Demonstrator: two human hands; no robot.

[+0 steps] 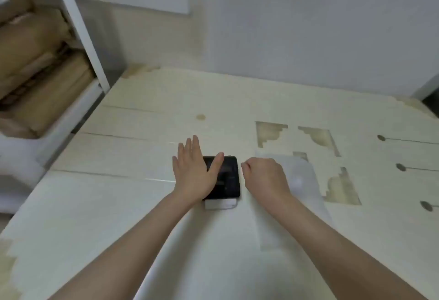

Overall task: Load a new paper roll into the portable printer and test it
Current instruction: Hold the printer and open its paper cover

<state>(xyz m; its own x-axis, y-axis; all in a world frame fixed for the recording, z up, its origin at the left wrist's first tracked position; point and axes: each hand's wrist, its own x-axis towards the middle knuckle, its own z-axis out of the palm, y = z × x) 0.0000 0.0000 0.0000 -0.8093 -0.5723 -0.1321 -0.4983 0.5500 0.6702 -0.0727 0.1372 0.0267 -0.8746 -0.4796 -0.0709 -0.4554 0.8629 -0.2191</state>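
So the black printer (225, 177) looks shut; left hand (193, 171) lies flat and open on it, right hand (264, 176) is curled, maybe empty. Testing seems left.

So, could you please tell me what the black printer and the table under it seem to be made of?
The printer looks like glossy black plastic with faint reflections, on a white plastic-looking base. The table looks like board under a cream coating, since flaked patches expose tan material; the blur leaves both uncertain.
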